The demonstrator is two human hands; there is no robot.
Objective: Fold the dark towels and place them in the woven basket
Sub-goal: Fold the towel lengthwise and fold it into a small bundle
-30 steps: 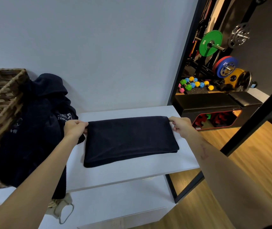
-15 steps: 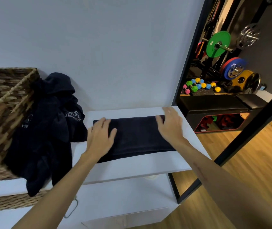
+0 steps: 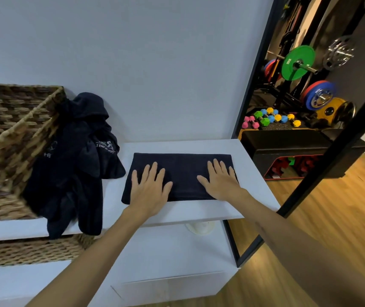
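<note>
Two hands flat on one folded dark towel (image 3: 181, 173): left hand (image 3: 149, 189) pressed palm-down on its left half, fingers straight and spread; right hand (image 3: 221, 181) likewise on its right half, fingers straight and slightly apart, nothing pinched or gripped. Towel folded into a long rectangle, lying on the white shelf top (image 3: 254, 173), far edge parallel to the wall, near edge just short of the shelf's front lip, right end near the shelf's right edge. Bare white surface showing on all four sides of the towel, widest on the left. Left of that gap, a heap of unfolded dark towels (image 3: 73, 160), count impossible to tell, draped over the rim of one woven basket (image 3: 11, 129) and hanging past the shelf's front edge. Basket tilted, open side toward the heap. Below, part of a second woven basket (image 3: 28, 251). Far right, beyond a black frame (image 3: 252, 69), one green weight plate (image 3: 298, 63) and a cluster of coloured dumbbells (image 3: 270, 118) on a wooden floor.
</note>
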